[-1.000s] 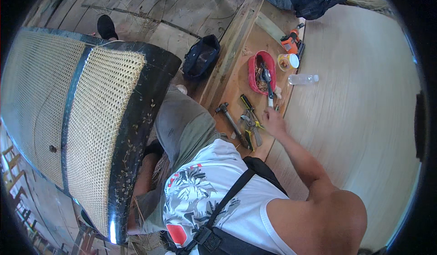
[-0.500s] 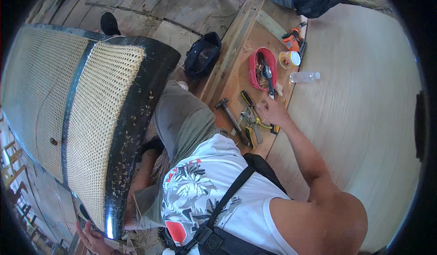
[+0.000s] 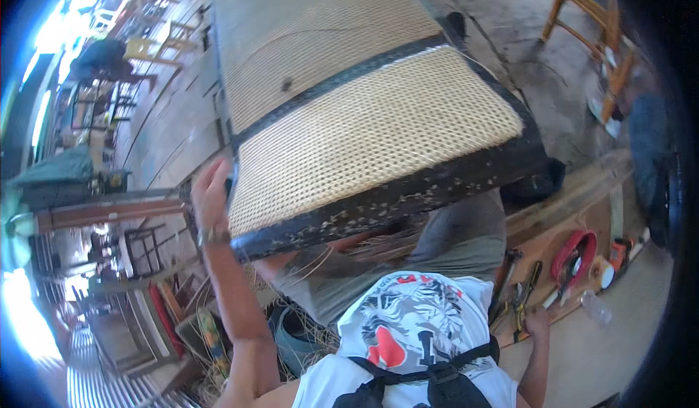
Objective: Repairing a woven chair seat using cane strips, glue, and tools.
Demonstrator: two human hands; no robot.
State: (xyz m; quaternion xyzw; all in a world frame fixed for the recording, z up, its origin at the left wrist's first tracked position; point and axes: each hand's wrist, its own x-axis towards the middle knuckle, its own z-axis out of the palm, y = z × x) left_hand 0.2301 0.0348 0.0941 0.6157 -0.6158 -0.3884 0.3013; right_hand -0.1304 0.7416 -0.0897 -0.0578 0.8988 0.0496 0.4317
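A long caned panel with a dark, speckled frame leans across my legs. My left hand is at the left edge of this frame, its fingers stretched upward along it. Low on the right, my right hand reaches down to the wooden board, beside yellow-handled pliers; blur and small size hide whether its fingers close on anything. Near it lie a screwdriver and a hammer. Beyond these stands a red basket with a dark-handled tool in it.
A clear plastic bottle, a white tub and an orange power tool are right of the basket. A dark bag sits behind the panel's right corner. A wooden stool stands far right; cane strands hang below the panel.
My view has swung left, so the panel is now in front and the tools at lower right. My left hand is higher along the panel's edge; my right hand stays by the tools.
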